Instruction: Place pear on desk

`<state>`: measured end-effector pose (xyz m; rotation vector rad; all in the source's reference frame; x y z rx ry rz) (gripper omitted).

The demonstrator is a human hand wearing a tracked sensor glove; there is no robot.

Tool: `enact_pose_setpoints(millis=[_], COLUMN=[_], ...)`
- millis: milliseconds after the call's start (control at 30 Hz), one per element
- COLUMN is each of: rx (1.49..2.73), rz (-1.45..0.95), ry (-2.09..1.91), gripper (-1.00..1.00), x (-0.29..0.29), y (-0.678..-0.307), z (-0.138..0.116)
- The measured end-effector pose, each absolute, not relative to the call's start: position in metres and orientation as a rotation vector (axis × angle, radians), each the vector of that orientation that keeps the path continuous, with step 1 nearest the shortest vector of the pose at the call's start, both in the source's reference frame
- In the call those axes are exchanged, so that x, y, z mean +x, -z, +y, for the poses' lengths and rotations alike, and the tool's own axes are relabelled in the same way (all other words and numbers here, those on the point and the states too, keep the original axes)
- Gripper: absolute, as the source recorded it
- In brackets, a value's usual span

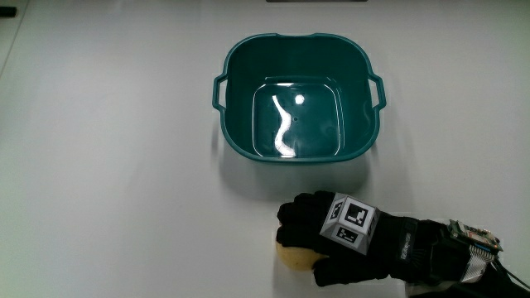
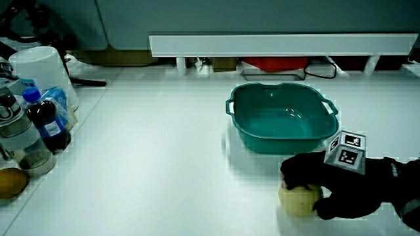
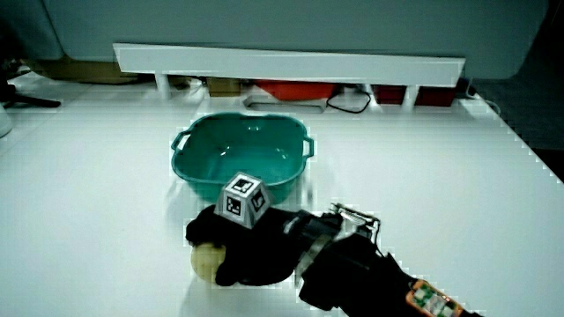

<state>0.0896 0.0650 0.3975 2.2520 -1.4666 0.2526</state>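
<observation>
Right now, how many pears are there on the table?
1. The pear rests on the table, under the hand, nearer to the person than the teal basin, which holds none.

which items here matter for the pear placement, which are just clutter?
Job: pear, hand with its grip closed over the pear, table.
Lying about: teal basin, empty; bottles, white tub and a yellowish fruit at the table's edge.

The hand (image 1: 348, 240) wears a black glove carrying a white cube (image 1: 349, 222) printed with black square patterns.
</observation>
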Motion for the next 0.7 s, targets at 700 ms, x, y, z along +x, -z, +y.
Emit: enact_pose_setpoints(millis=[700], rx=[2.244], rz=[-1.488], ry=[-0.175], gripper=[-0.10], x=[0.0820], y=[-0.3981], z=[0.0689])
